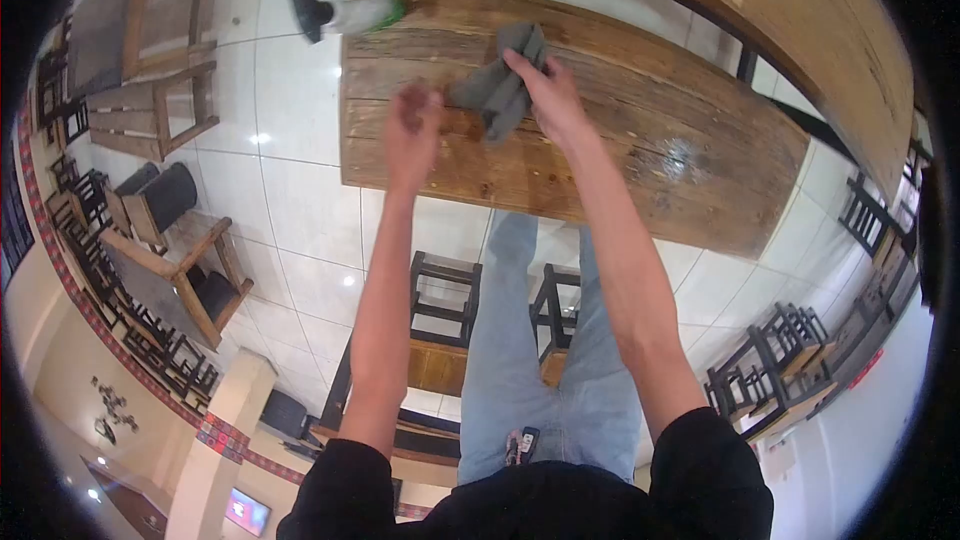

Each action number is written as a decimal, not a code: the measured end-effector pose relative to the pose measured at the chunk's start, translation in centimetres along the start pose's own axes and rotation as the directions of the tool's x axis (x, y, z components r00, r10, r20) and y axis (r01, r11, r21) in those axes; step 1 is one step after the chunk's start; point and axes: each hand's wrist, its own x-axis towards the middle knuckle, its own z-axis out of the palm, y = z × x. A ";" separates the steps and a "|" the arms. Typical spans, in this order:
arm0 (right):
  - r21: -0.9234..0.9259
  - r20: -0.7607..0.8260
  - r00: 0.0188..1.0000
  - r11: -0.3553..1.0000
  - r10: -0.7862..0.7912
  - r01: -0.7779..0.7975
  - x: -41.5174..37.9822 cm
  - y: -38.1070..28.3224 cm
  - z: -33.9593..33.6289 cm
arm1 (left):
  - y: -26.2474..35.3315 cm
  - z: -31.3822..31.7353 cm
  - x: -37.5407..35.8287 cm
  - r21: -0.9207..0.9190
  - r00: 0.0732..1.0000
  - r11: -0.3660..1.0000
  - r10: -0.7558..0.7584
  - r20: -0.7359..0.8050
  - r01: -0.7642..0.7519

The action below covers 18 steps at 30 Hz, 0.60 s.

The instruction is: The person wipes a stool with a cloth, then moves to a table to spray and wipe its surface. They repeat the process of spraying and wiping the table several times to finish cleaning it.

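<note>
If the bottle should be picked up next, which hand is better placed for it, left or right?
Probably the left hand: it is nearer to the bottle and, though blurred, looks empty. The right hand is farther away and holds the cloth.

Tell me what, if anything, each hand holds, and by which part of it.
The right hand holds the grey cloth by its bunched upper part. The left hand is too blurred to tell whether it holds anything.
</note>
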 end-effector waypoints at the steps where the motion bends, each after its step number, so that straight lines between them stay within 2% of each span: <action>1: 0.107 0.005 0.998 0.992 0.069 -0.069 -1.3 0.6 -2.3 | 0.0 2.2 -1.9 -0.162 0.982 0.975 -0.132 0.132 0.153; 2: 0.117 -0.015 0.998 0.991 0.063 -0.061 -2.7 1.3 -4.5 | 0.2 4.0 -3.4 -0.158 0.980 0.976 -0.129 0.154 0.153; 4: 0.231 -0.019 0.982 0.956 0.189 -0.180 -6.1 2.6 -9.5 | 0.6 7.9 -6.6 -0.221 0.834 0.833 -0.409 0.371 0.507; 5: 0.237 -0.047 0.983 0.958 0.178 -0.162 -7.6 2.9 -12.2 | 0.7 9.8 -7.9 -0.216 0.825 0.833 -0.401 0.399 0.509; 7: 0.098 -0.027 0.981 0.977 0.192 -0.189 -10.3 4.3 -17.3 | 0.5 13.1 -10.2 -0.181 0.784 0.833 -0.387 0.486 0.523; 8: -0.025 -0.044 0.991 0.992 0.125 -0.126 -11.3 4.9 -20.0 | 0.7 15.1 -11.2 -0.170 0.774 0.835 -0.383 0.504 0.523; 9: -0.013 -0.059 0.992 0.993 0.115 -0.116 -12.3 4.4 -22.1 | 0.9 17.0 -12.0 -0.175 0.801 0.873 -0.316 0.509 0.456; 10: -0.001 -0.141 0.982 0.992 0.126 -0.127 -13.5 4.1 -24.0 | 1.3 18.8 -12.8 -0.179 0.822 0.905 -0.248 0.512 0.385; 11: 0.014 -0.222 0.965 0.990 0.138 -0.138 -14.4 3.7 -25.9 | 1.3 20.7 -13.4 -0.167 0.813 0.910 -0.242 0.529 0.380; 12: 0.030 -0.238 0.963 0.992 0.129 -0.126 -15.0 3.4 -28.2 | 1.3 23.0 -13.7 -0.136 0.819 0.958 -0.138 0.557 0.254; 13: -0.168 -0.273 0.962 0.983 0.021 -0.069 -15.5 3.1 -30.5 | 1.3 25.2 -14.0 -0.112 0.808 0.986 -0.032 0.588 0.121; 14: -0.360 -0.287 0.954 0.933 -0.089 -0.022 -15.8 2.9 -32.6 | 1.2 27.2 -14.2 -0.105 0.795 0.988 -0.026 0.606 0.112; 15: -0.346 -0.301 0.949 0.938 -0.094 -0.017 -15.8 2.4 -34.3 | 2.5 29.1 -14.4 -0.034 0.779 0.997 -0.031 0.626 0.067; 17: -0.166 -0.374 0.887 0.961 -0.269 0.222 -16.1 0.9 -37.2 | 5.4 32.7 -15.0 0.049 0.753 0.999 -0.039 0.657 0.009; 18: -0.155 -0.387 0.880 0.961 -0.274 0.231 -16.4 -0.3 -38.9 | 7.4 34.6 -15.2 0.036 0.766 0.993 0.061 0.641 -0.109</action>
